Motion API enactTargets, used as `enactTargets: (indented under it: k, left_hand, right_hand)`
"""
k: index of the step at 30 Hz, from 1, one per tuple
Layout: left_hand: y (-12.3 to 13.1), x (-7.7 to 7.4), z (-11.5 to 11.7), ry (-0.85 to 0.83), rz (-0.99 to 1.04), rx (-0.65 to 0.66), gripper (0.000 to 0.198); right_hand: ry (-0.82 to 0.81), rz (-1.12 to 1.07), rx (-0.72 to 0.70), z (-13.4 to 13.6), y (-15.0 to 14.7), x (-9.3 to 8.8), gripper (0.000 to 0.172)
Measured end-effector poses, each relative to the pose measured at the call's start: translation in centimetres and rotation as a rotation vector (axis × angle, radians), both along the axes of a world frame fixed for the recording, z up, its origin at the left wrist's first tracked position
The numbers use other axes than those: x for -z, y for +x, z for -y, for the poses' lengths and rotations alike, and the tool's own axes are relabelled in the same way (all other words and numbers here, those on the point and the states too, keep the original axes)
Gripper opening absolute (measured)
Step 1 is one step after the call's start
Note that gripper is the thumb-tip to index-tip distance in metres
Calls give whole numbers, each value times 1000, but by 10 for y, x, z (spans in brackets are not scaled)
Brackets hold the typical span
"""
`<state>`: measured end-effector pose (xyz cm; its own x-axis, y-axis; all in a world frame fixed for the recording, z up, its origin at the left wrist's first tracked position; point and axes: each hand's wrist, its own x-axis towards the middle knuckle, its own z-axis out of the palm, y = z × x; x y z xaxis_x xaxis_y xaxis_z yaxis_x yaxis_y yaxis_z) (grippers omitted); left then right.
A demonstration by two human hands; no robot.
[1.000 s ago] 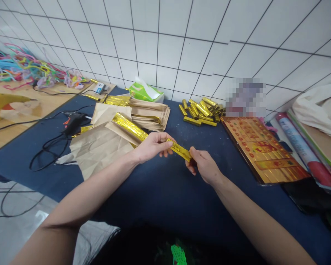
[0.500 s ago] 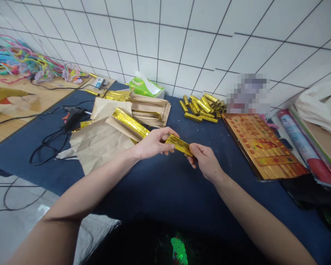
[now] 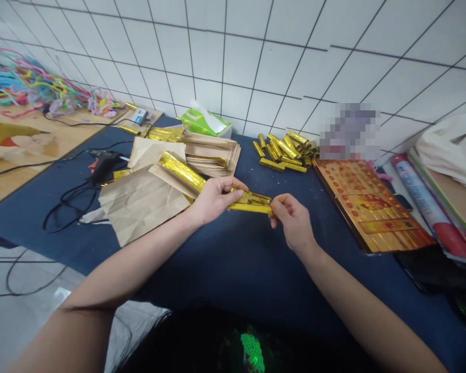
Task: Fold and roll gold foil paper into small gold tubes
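Between my two hands is a folded strip of gold foil paper (image 3: 252, 206), held a little above the dark blue table cover. My left hand (image 3: 219, 199) pinches its left end, thumb on top. The fingers of my right hand (image 3: 293, 217) are closed at its right end. A gold sheet (image 3: 182, 173) with a brown paper back lies curled just behind my left wrist. Beside it spread crumpled brown sheets (image 3: 140, 202). Farther back is a stack of brown-edged foil paper (image 3: 213, 150). A heap of gold paper rolls (image 3: 285, 147) lies near the wall.
A black glue gun (image 3: 101, 163) with a coiled cable lies at left, and a yellow glue gun (image 3: 11, 137) on the wooden board. Pipe cleaners (image 3: 34, 85) are piled behind. A green tissue pack (image 3: 205, 122) stands by the wall. An orange-gold printed pack (image 3: 373, 204) lies at right.
The gold strip has turned in my hands and now shows an opened fold with a bright lower edge. My right hand has shifted slightly right and up along its end.
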<state>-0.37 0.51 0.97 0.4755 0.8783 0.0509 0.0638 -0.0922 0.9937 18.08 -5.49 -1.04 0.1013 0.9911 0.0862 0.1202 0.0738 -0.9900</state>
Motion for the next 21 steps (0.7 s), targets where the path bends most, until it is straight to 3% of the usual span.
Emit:
enactTargets:
  k: [3,8,15,21]
  left_hand:
    - [1,3,-1,43,21,-63,16]
    - [3,2,3,32,59,-78,15]
    - [5,-3,8,-156,104,83,25]
    - [6,-8,14,-91,-9,192,29]
  right_hand:
    - [75,110,52,4,-1,-3,24]
    - [109,154,-26,6,-2,-6,17]
    - [186,86,6,3,2,-5,11]
    - [135,-54,20,-1,5,0,13]
